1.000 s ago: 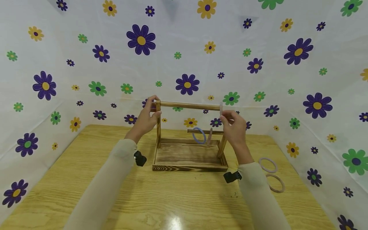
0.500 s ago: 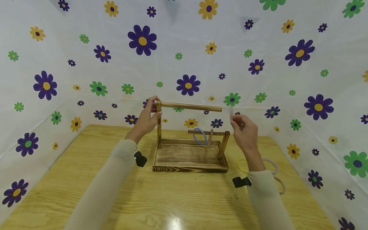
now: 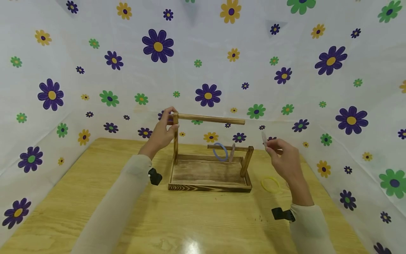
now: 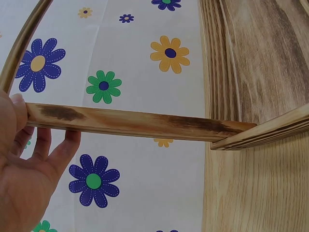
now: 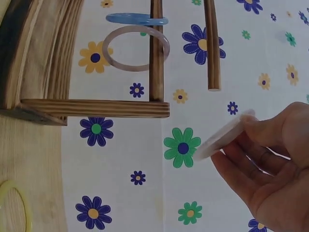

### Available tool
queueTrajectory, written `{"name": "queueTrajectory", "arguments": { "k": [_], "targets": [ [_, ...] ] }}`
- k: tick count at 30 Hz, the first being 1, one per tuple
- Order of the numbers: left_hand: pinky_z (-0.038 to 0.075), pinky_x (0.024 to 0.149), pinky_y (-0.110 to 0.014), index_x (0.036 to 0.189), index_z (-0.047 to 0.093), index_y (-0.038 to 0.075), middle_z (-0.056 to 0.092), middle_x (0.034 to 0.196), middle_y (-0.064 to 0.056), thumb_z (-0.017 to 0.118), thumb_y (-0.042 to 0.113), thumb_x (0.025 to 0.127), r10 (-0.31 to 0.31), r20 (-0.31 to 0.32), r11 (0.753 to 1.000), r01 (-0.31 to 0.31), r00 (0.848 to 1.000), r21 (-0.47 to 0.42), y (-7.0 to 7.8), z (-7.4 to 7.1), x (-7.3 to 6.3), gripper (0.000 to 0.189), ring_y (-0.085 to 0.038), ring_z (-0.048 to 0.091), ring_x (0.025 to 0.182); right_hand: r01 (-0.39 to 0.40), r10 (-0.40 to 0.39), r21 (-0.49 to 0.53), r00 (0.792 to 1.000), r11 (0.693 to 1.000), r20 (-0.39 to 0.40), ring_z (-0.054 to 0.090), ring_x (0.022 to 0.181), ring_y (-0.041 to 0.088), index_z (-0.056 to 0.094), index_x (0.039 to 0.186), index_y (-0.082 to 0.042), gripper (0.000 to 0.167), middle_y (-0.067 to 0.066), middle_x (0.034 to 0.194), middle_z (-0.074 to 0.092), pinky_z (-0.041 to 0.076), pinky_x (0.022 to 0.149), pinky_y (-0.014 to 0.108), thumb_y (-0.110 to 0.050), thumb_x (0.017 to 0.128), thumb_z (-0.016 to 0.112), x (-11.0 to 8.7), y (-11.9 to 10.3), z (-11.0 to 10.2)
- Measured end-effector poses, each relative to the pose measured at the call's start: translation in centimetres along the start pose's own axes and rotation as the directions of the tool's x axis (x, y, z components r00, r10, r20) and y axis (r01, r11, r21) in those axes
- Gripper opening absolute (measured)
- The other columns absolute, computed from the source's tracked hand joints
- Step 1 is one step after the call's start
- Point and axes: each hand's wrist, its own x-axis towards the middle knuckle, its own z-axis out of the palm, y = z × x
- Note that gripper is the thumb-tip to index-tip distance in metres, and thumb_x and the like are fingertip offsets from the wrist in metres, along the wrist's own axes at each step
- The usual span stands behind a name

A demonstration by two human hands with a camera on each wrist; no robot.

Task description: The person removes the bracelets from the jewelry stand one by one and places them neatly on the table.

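My left hand point(image 3: 161, 133) grips the top of the tall left post point(image 4: 130, 121) of a wooden two-rod rack point(image 3: 209, 188). My right hand point(image 3: 286, 160) pinches a pale, translucent ring point(image 5: 224, 136) between thumb and fingers, seen nearly edge-on. That ring is apart from the rack, right of and below the free end of the upper rod point(image 3: 210, 119), which carries nothing. From the lower rod point(image 3: 242, 148) hang a blue ring point(image 5: 137, 20) and a dull pinkish-brown ring point(image 5: 107, 52).
A yellow ring point(image 3: 271, 192) lies on the wooden table point(image 3: 203, 218), right of the rack's tray base. Flower-printed white cloth point(image 3: 190, 74) stands behind and at both sides. My right forearm covers the table area beyond the yellow ring.
My right hand has moved right and down, carrying the pale ring away from the upper rod's end. The yellow ring has come into full view. My left hand stays on the post.
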Motion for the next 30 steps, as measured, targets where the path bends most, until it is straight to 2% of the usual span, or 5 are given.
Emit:
{"name": "queueTrajectory", "arguments": {
  "k": [4, 8, 14, 20, 30],
  "targets": [
    [0.053, 0.098, -0.058, 0.149, 0.026, 0.020, 0.051, 0.136, -0.021, 0.048, 0.013, 0.110, -0.001, 0.001, 1.000, 0.001, 1.000, 0.015, -0.2, 0.1, 0.0, 0.046, -0.041, 0.053, 0.133, 0.026, -0.024, -0.027, 0.996, 0.999, 0.084, 0.071, 0.092, 0.039, 0.070, 0.104, 0.009, 0.010, 0.025, 0.097, 0.073, 0.058, 0.088, 0.056, 0.008, 0.095, 0.066, -1.0, 0.2, -0.7],
    [0.054, 0.096, -0.058, 0.147, 0.028, 0.022, 0.051, 0.135, -0.019, 0.048, 0.013, 0.110, 0.010, -0.006, 1.000, -0.010, 1.000, 0.008, -0.2, 0.1, 0.1, 0.043, -0.041, 0.054, 0.132, 0.053, -0.046, -0.043, 0.985, 0.998, 0.164, 0.073, 0.087, 0.035, 0.071, 0.100, 0.006, 0.008, 0.020, 0.094, 0.074, 0.061, 0.083, 0.051, 0.009, 0.093, 0.068, -1.6, 0.3, -1.4],
    [0.055, 0.095, -0.059, 0.147, 0.028, 0.019, 0.050, 0.135, -0.021, 0.048, 0.012, 0.109, 0.019, -0.005, 1.000, -0.019, 1.000, -0.003, 0.0, 0.0, 0.1, 0.043, -0.042, 0.054, 0.131, 0.104, -0.084, -0.050, 0.951, 0.993, 0.297, 0.073, 0.080, 0.026, 0.073, 0.094, 0.002, 0.006, 0.013, 0.088, 0.075, 0.064, 0.075, 0.041, 0.007, 0.092, 0.071, -2.2, 0.8, -2.2],
    [0.055, 0.096, -0.059, 0.147, 0.028, 0.021, 0.050, 0.138, -0.020, 0.047, 0.014, 0.110, 0.011, -0.005, 1.000, -0.011, 1.000, -0.004, 0.0, 0.0, 0.1, 0.042, -0.042, 0.053, 0.134, 0.132, -0.098, -0.053, 0.899, 0.990, 0.427, 0.070, 0.081, 0.017, 0.073, 0.095, -0.003, 0.009, 0.007, 0.090, 0.075, 0.064, 0.074, 0.037, 0.005, 0.092, 0.071, -2.7, 1.1, -2.6],
    [0.054, 0.097, -0.059, 0.146, 0.028, 0.019, 0.051, 0.134, -0.020, 0.048, 0.012, 0.109, 0.005, -0.007, 1.000, -0.005, 1.000, 0.000, -0.1, 0.0, 0.0, 0.043, -0.042, 0.053, 0.132, 0.063, -0.025, -0.042, 0.798, 0.997, 0.602, 0.064, 0.081, 0.005, 0.072, 0.097, -0.006, 0.011, -0.001, 0.089, 0.071, 0.061, 0.073, 0.028, 0.003, 0.096, 0.066, -3.8, 1.4, -2.8]
  ]
}}
